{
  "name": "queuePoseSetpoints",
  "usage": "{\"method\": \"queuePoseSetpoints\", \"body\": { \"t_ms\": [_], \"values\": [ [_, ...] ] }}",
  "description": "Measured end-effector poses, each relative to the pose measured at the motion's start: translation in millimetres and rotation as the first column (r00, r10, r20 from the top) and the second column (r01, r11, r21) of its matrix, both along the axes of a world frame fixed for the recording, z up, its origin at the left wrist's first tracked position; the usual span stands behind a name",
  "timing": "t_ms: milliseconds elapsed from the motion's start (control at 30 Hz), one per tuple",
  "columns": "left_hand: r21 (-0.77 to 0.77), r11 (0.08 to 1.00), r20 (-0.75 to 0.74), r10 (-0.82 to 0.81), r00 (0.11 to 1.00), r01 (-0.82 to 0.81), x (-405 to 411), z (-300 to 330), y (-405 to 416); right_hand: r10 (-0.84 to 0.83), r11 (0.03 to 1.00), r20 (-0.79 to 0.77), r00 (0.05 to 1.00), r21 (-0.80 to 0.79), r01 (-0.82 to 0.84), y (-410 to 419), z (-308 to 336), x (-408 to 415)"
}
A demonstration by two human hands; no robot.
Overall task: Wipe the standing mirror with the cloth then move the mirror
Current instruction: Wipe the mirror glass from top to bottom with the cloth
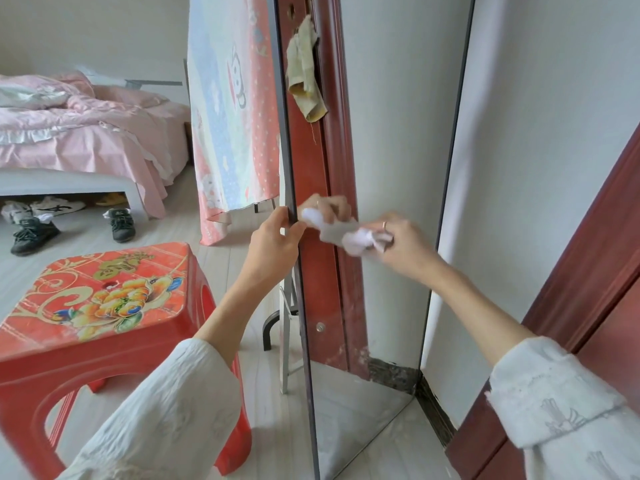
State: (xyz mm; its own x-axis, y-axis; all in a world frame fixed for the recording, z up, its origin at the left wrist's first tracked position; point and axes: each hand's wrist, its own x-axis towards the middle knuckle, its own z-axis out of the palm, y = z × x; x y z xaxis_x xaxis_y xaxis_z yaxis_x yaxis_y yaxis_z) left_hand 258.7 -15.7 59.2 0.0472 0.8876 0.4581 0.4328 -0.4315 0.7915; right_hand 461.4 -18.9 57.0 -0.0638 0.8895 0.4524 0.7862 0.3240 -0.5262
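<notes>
I've got my left hand [277, 239] curled round the left edge of the mirror [391, 168] to steady it, right hand [398, 237] fingers bunching the cloth [358, 240] against mid-glass, so wiping's underway, moving not begun.

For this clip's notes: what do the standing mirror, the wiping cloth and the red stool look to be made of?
Standing mirror: glass in a thin dark frame, probably metal; it reflects wall and door trim sharply.
Cloth: soft white fabric or tissue, crumpled; I cannot tell which.
Red stool: moulded glossy plastic with a printed flower top, scuffed in places.
</notes>
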Motion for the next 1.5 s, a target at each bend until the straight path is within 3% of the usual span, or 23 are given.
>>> {"method": "queuePoseSetpoints", "body": {
  "t_ms": [67,200,433,533,633,700,767,833,967,1167,1367,1500],
  "values": [
    [-0.011,1.000,0.002,0.007,1.000,-0.007,0.0,-1.7,1.0,-0.073,0.990,-0.001,0.997,0.119,0.073,11.7,20.8,-0.6],
    [0.003,1.000,0.010,0.004,1.000,-0.004,2.2,-2.7,-0.1,-0.054,0.970,0.001,0.999,0.238,0.052,21.5,34.5,-11.2],
    [0.032,0.999,0.013,0.029,0.999,-0.030,4.7,-6.3,2.5,0.132,0.974,-0.054,0.990,0.194,-0.119,12.7,-42.7,-13.5],
    [0.023,1.000,0.031,0.020,0.999,-0.020,5.3,-7.4,1.7,0.155,0.986,0.000,0.988,0.066,-0.154,3.3,-80.6,-11.2],
    [0.017,1.000,0.040,0.014,0.999,-0.015,6.6,-6.8,0.8,0.121,0.981,0.202,0.972,-0.176,-0.085,-0.4,-97.7,-5.6],
    [0.014,1.000,0.031,0.015,0.999,-0.016,7.0,-5.4,-1.2,0.155,0.917,0.187,0.970,-0.392,-0.071,-4.9,-92.1,-0.5],
    [0.006,1.000,0.017,0.011,1.000,-0.011,6.4,-4.8,-2.3,0.205,0.862,0.142,0.968,-0.495,-0.110,-7.0,-76.7,6.3],
    [0.008,1.000,0.016,0.008,1.000,-0.008,5.1,-6.0,-1.3,0.157,0.899,0.076,0.985,-0.423,-0.111,1.6,-55.4,17.4],
    [0.039,0.999,0.010,0.006,1.000,-0.006,4.4,-7.3,-0.5,0.008,0.993,0.017,1.000,-0.114,-0.006,26.2,-5.7,37.7],
    [0.042,0.999,0.019,-0.001,1.000,0.000,5.1,-7.8,0.2,-0.131,0.968,-0.148,0.980,0.195,0.159,40.7,17.5,27.2],
    [0.039,0.999,0.030,0.022,0.999,-0.023,5.6,-8.9,0.2,-0.130,0.988,-0.022,0.991,0.086,0.132,35.4,-70.8,24.2],
    [0.066,0.997,0.031,0.042,0.999,-0.044,10.9,-9.2,-3.9,-0.097,0.971,0.152,0.984,-0.202,0.127,17.6,-120.6,27.5]
  ]
}}
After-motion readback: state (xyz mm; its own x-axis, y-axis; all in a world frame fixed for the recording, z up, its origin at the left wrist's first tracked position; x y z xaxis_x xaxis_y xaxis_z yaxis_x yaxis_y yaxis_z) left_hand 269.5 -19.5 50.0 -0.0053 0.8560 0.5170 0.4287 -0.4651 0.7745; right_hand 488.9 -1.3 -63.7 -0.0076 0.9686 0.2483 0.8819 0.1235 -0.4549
